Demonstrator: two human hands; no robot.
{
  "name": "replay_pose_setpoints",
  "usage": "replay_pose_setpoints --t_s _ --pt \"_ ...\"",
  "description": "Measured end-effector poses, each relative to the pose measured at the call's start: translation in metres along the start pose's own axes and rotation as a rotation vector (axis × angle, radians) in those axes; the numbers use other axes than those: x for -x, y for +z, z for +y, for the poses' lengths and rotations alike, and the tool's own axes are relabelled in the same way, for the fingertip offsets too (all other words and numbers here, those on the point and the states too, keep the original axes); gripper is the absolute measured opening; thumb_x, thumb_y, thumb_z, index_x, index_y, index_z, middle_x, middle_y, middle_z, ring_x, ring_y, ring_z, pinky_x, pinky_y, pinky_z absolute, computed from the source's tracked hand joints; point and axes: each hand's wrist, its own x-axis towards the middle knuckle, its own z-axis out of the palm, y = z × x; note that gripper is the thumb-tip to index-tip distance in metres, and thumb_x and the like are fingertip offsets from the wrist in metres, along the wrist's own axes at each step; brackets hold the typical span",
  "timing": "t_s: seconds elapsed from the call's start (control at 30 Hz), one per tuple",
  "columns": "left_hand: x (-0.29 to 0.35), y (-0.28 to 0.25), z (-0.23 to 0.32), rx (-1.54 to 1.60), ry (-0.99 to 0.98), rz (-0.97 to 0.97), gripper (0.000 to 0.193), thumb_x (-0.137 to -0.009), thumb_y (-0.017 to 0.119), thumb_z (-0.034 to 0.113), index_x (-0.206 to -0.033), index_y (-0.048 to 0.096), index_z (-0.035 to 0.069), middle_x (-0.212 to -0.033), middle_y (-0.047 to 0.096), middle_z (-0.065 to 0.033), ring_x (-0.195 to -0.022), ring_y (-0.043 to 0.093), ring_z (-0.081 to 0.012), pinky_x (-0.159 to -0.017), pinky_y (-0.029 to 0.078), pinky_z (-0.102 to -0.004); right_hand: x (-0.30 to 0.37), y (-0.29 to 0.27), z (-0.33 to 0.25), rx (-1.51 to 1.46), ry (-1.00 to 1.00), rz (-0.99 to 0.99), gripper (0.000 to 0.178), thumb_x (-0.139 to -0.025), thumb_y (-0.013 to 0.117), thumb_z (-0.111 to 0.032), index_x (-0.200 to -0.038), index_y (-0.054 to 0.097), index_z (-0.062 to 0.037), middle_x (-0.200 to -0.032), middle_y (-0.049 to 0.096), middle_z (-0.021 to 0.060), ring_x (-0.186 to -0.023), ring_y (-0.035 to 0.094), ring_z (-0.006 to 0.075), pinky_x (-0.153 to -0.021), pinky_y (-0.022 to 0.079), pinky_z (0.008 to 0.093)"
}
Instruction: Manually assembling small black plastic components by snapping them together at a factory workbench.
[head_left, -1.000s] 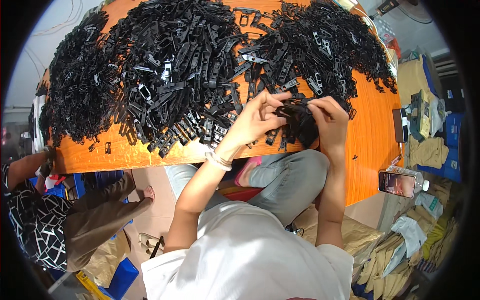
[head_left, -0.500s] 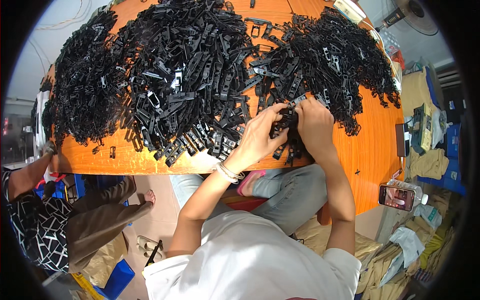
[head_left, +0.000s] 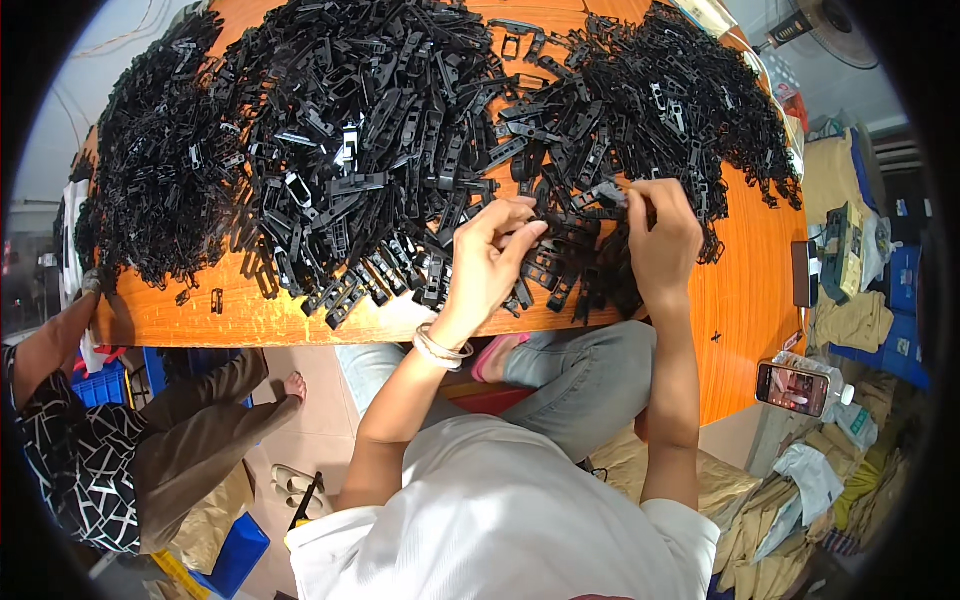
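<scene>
Over the near edge of the orange wooden table (head_left: 740,330), my two hands are apart, with small black plastic parts (head_left: 560,262) lying between and below them. My left hand (head_left: 485,265) is closed, thumb and forefinger pinched together beside the loose parts; what is in the pinch, if anything, is too small to make out. Higher and to the right, my right hand (head_left: 665,235) is bent at the fingers, its tips pressed together next to a greyish-black part (head_left: 603,195). Whether that part is in its grip or lies on the pile behind cannot be told.
A large heap of long black plastic parts (head_left: 350,130) covers the middle, with finer heaps at left (head_left: 160,170) and right (head_left: 680,110). At the right edge a phone (head_left: 792,388) leans by a clear bottle (head_left: 846,396). Another person's arm (head_left: 62,318) rests at the table's left end.
My hands have separated from around a black part. The left moved slightly left, the right moved right and up; dark parts now show between them. The view has shifted slightly.
</scene>
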Motion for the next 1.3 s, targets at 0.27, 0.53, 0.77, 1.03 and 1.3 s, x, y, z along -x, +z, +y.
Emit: replay_pose_setpoints --t_s 0.27,0.53,0.77,1.03,1.3 --pt "0.001 -0.016 0.005 0.281 -0.075 -0.223 0.016 -0.08 0.056 0.0 -0.095 0.053 -0.003 -0.09 0.057 -0.0084 -0.069 0.054 -0.0085 -0.059 0.044 -0.0196 0.017 -0.008 -0.028 -1.132 0.516 -0.498 0.01 -0.086 0.049 -0.005 -0.093 0.054 -0.0004 -0.081 0.061 0.0054 -0.057 0.052 0.0064 -0.046 0.038 0.0166" --pt "0.01 -0.004 0.025 0.464 -0.145 -0.176 0.039 -0.076 0.057 -0.009 -0.112 0.045 -0.002 -0.095 0.056 -0.0089 -0.087 0.056 -0.0122 -0.076 0.046 -0.0236 0.027 -0.017 -0.053 -1.088 0.51 -0.364 0.009 -0.085 0.049 -0.003 -0.092 0.055 0.0009 -0.076 0.058 0.0036 -0.056 0.053 0.0068 -0.045 0.038 0.0174" --pt "0.011 -0.012 0.036 0.251 -0.097 -0.229 0.046 -0.07 0.063 -0.008 -0.113 0.047 -0.001 -0.093 0.061 -0.0087 -0.084 0.057 -0.0107 -0.076 0.046 -0.0236 0.027 -0.015 -0.05 -0.828 0.262 -0.252 0.009 -0.077 0.054 0.005 -0.085 0.058 0.0021 -0.083 0.053 0.0055 -0.068 0.052 0.0092 -0.055 0.04 0.0186" --pt "0.014 -0.018 0.031 0.603 -0.252 -0.214 0.03 -0.076 0.06 -0.003 -0.106 0.053 -0.003 -0.093 0.062 -0.0097 -0.081 0.059 -0.012 -0.076 0.048 -0.0241 0.033 -0.019 -0.06 -0.708 -0.015 -0.122 0.019 -0.068 0.063 0.003 -0.088 0.062 -0.0004 -0.09 0.056 0.0091 -0.075 0.056 0.0184 -0.06 0.044 0.0252" --pt "-0.038 -0.024 0.035 -0.52 0.253 -0.26 0.016 -0.08 0.053 0.007 -0.089 0.056 -0.007 -0.077 0.058 -0.0169 -0.071 0.061 -0.0239 -0.063 0.048 -0.0311 0.043 -0.017 -0.041 -0.97 0.228 -0.109 0.012 -0.071 0.062 0.004 -0.082 0.059 0.0056 -0.09 0.056 0.0067 -0.076 0.053 0.0127 -0.064 0.043 0.0218"
